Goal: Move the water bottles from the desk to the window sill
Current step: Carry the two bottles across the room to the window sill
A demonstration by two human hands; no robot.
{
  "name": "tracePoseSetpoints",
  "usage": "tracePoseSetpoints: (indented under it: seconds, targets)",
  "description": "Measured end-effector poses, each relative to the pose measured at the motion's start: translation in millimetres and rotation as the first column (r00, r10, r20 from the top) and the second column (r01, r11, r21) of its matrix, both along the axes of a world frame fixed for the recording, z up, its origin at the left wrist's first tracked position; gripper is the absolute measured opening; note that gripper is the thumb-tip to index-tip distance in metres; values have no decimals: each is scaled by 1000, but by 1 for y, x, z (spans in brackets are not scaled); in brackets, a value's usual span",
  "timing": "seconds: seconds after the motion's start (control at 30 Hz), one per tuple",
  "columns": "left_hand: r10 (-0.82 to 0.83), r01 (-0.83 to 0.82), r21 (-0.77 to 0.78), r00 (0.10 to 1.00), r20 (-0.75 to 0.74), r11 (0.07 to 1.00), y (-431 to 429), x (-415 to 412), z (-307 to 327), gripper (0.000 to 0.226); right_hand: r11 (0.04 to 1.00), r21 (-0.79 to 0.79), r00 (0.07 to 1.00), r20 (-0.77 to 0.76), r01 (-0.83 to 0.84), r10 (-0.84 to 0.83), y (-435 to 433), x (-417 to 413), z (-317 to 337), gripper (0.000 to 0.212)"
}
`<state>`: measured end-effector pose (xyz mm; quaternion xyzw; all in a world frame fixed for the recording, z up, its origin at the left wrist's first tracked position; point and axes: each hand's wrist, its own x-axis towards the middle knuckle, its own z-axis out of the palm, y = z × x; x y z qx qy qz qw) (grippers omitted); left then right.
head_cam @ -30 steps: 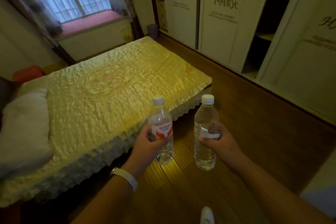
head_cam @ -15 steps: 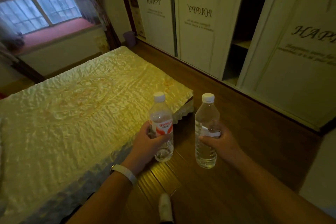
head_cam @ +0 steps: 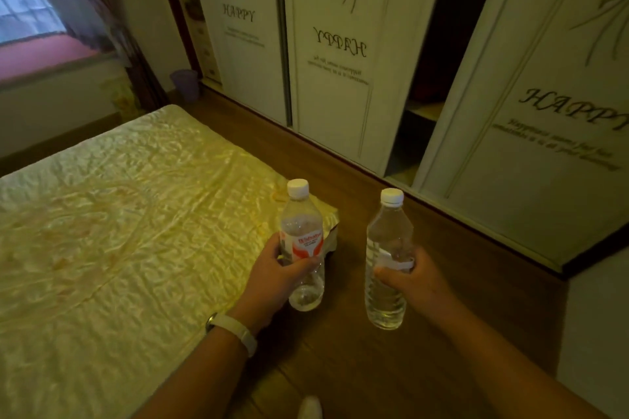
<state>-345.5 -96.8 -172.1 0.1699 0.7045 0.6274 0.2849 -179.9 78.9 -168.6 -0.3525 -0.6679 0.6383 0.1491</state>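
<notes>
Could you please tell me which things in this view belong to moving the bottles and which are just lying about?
Part of the job:
red-labelled bottle in the left hand
clear bottle in the right hand
window sill, the destination

Just lying about:
bed
wardrobe doors
purple bin

Water bottles: two, a labelled bottle (head_cam: pixel 301 241) and a bare bottle (head_cam: pixel 388 258), each with one white cap. Hands: two, left hand (head_cam: pixel 275 279) and right hand (head_cam: pixel 413 279). Wristband (head_cam: pixel 235 328): one. Bed (head_cam: pixel 119 231): one. Wardrobe doors (head_cam: pixel 340 44): four visible. Purple bin (head_cam: pixel 185 83): one. Window sill (head_cam: pixel 47 58): one.
</notes>
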Motion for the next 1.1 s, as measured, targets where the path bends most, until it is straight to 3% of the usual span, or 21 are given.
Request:
tracePoseSetpoints:
  seconds: [0.17, 0.5, 0.6, 0.87, 1.1]
  targets:
    - [-64, 64, 2, 997, -36, 998, 44, -59, 5, 41, 997, 22, 997, 25, 69, -69, 37, -52, 5, 58]
    - [-111, 110, -17, 994, -19, 994, 157, -128, -3, 38, 991, -4, 990, 35, 136, -136, 137, -113, -2, 58]
    - [-111, 110, -35, 994, -14, 993, 204, -146, -10, 39, 994, -15, 993, 46, 110, -110, 187, -131, -11, 51]
    - [-81, 81, -66, 997, -3, 995, 367, -180, -6, 43, 990, -67, 991, 69, 120, -116, 349, -177, -18, 58]
    - [-82, 82, -33, 996, -24, 996, 476, -210, 15, 46, 998, -9, 995, 75, 61, -60, 461, -216, 1, 60]
